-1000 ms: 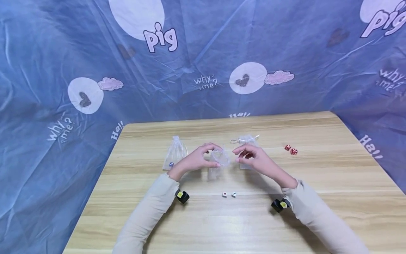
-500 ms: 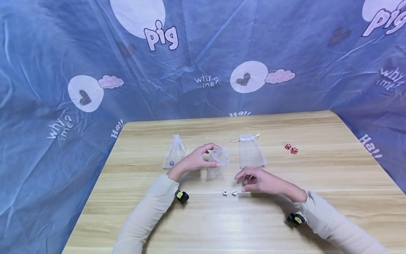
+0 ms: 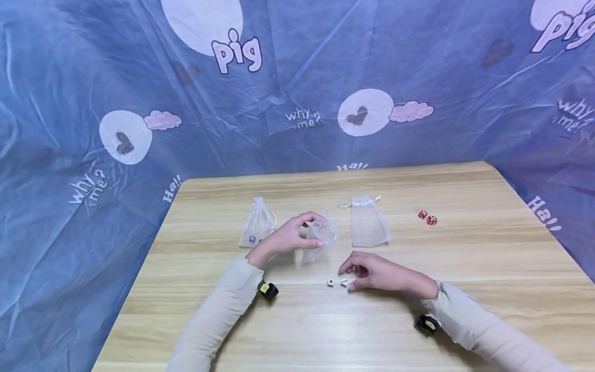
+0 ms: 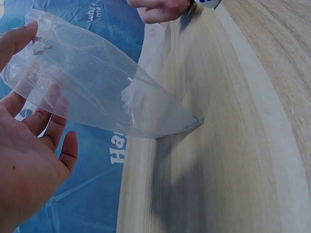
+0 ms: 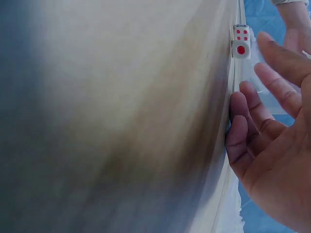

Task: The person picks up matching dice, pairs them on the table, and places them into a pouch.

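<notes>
My left hand (image 3: pixel 293 233) holds a sheer white drawstring pouch (image 3: pixel 315 253) by its mouth. In the left wrist view the pouch (image 4: pixel 112 82) hangs slantwise, its lower corner meeting the wooden table, and thumb and fingers (image 4: pixel 53 124) are at its rim. My right hand (image 3: pixel 378 271) hovers at the right of two white dice; thumb and forefinger are spread near the closer die (image 3: pixel 344 282). The other white die (image 3: pixel 330 282), with a red dot up, lies just left of it. From the right wrist, the dice (image 5: pixel 241 49) appear beyond the fingertips, not gripped.
Another sheer pouch (image 3: pixel 256 227) with a blue die (image 3: pixel 252 239) showing at its bottom lies at the left. A flat sheer pouch (image 3: pixel 369 225) lies behind the right hand. Two red dice (image 3: pixel 431 220) are farther right. A blue printed cloth (image 3: pixel 297 139) rises behind the table (image 3: pixel 297 330).
My right hand has left the area near the pouches, come toward the front of the table and closed in on the white dice. The left hand keeps the pouch in nearly the same place.
</notes>
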Demonstrator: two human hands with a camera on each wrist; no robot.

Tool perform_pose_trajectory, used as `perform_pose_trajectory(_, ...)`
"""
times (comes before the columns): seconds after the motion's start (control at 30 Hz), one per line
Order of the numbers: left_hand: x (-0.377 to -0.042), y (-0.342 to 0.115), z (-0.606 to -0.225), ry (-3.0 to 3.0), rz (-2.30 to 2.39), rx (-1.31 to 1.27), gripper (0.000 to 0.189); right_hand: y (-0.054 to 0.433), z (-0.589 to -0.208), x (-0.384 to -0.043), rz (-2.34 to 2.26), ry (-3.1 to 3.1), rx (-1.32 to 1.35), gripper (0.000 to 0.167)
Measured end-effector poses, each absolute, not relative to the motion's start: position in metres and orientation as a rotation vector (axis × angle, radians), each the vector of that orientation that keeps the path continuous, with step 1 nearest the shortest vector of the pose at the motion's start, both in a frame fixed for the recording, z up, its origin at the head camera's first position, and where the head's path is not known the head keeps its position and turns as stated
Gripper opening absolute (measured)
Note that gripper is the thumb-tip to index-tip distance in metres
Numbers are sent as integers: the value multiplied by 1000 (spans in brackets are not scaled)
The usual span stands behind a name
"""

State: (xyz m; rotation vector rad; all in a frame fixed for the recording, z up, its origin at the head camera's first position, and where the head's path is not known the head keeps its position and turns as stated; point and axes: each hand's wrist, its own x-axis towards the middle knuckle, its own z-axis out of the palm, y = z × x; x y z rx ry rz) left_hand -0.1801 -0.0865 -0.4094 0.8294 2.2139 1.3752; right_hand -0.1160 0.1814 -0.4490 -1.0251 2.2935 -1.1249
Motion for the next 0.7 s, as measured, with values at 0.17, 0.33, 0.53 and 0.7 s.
perform_pose_trajectory(0.17,-180,-85,-409,2217,1369,847,50,177,-449,-118,-971,2386,-1032,26)
perform_pose_trajectory(0.33,-180,-86,-410,2217,1371,848,50,174,-449,-117,-891,2438,-1085,14)
perform_pose_trajectory(0.53,-179,-82,-409,2200,1376,864,49,175,-448,-118,-900,2426,-1115,11)
perform_pose_trajectory(0.7,-180,-83,-411,2168,1404,841,50,175,-439,-119,-959,2394,-1109,9)
